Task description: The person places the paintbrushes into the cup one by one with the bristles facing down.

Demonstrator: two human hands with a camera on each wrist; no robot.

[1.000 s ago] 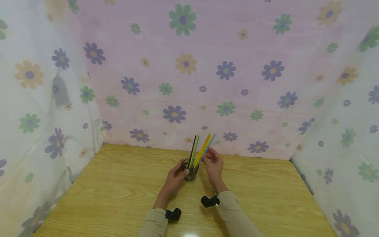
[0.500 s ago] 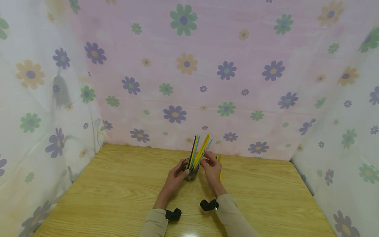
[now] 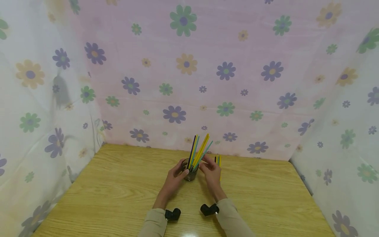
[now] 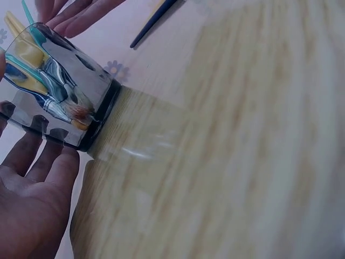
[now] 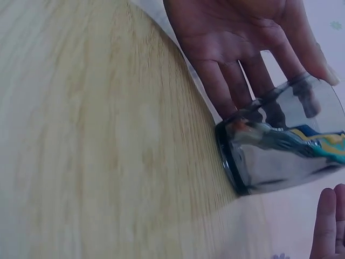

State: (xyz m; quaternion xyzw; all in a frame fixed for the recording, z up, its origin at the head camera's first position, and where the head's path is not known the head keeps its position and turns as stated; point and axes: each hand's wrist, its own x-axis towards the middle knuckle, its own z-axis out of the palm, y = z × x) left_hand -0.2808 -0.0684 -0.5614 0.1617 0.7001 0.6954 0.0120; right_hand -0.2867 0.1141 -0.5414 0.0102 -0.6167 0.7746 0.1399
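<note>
Left hand [image 3: 176, 176] is gripping the smoky see-through cup [image 3: 190, 177] from nine o'clock, fingers curling round its wall. Right hand [image 3: 212, 168] is lying near the rim at three o'clock; whether it is pinching the teal brush [image 3: 209, 147] cannot be made out, the right wrist view cutting most of it off. It is partly hiding more slim handles [image 3: 220, 166]. The cup is standing near the counter's [image 3: 103, 184] far edge, the floral sheet [image 3: 189, 95] closing off twelve; counter room is stretching toward eight and four. Yellow, teal and dark paintbrushes [image 3: 202, 146] are leaning inside toward one o'clock, bristles down.
</note>
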